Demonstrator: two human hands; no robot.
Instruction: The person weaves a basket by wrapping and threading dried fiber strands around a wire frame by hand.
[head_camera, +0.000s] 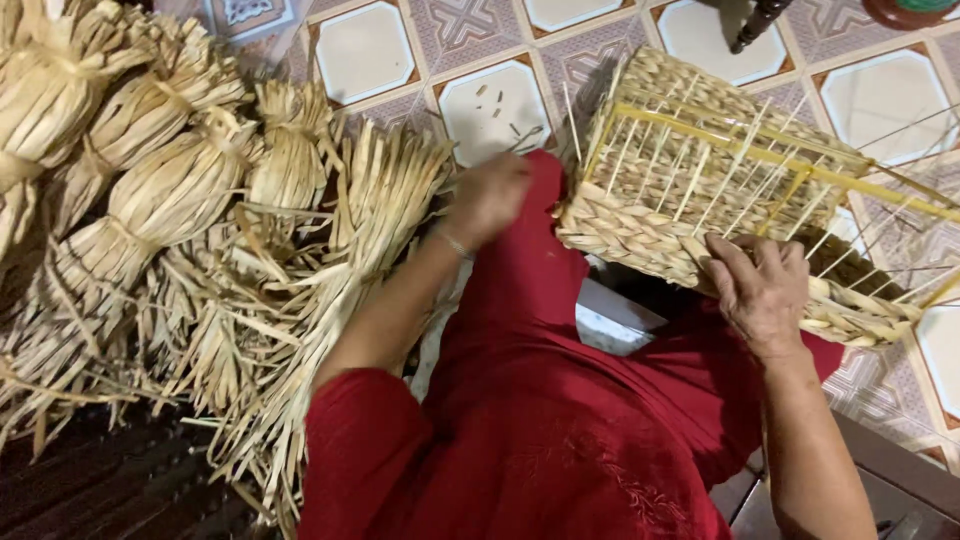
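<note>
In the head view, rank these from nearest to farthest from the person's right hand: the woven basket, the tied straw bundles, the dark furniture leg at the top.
1. Woven basket: under the right hand, touching it.
2. Dark furniture leg: top of view, beyond the basket.
3. Tied straw bundles: far left.

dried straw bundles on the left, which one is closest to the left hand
The loose, fanned-out bundle of flat pale straw strips beside the left hand. The tied, rounded bundles lie farther left.
</note>
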